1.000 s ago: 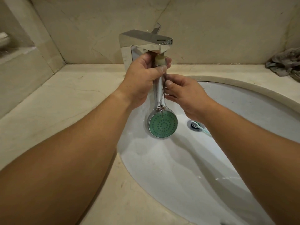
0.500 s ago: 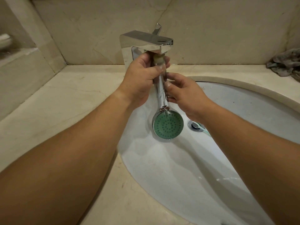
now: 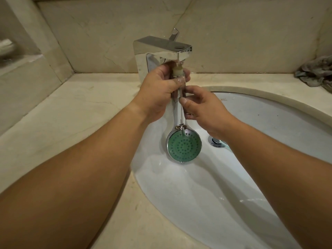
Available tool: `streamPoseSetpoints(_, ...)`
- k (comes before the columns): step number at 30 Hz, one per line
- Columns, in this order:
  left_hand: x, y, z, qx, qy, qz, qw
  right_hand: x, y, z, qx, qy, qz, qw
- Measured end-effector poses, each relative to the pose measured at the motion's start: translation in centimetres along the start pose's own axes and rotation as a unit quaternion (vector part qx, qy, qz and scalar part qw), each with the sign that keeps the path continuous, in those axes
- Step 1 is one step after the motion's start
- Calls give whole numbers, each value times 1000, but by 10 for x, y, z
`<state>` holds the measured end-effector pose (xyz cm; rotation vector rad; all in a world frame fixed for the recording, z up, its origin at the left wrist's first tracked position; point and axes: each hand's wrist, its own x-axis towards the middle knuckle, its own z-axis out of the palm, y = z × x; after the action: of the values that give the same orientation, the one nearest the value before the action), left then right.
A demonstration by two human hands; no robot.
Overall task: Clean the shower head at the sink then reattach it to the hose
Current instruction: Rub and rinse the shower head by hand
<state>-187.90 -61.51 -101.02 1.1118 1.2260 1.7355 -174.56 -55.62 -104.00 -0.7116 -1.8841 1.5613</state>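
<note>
Item: shower head, chrome, with green spray face turned toward me. It hangs upside down over the white sink, its threaded cream-coloured end raised just under the spout of the chrome faucet.

Left hand: my left hand is wrapped round the upper part of the handle, fingers curled behind it and thumb laid across the front near the threaded end.

Right hand: my right hand pinches the handle lower down, thumb tip pressed on the front of the chrome stem, fingers curled behind.

Sink: drain sits low right of the spray face, partly hidden by my right wrist. Wet streaks show on the basin.

Desk: beige marble desk surrounds the sink.

Other: crumpled grey cloth lies on the desk at the far right, against the wall.
</note>
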Motion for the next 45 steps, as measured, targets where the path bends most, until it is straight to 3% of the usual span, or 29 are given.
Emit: streamPoseSetpoints(45, -1, 1, 0, 3, -1, -16, 1000, -7, -3, 1, -20, 15, 24, 999)
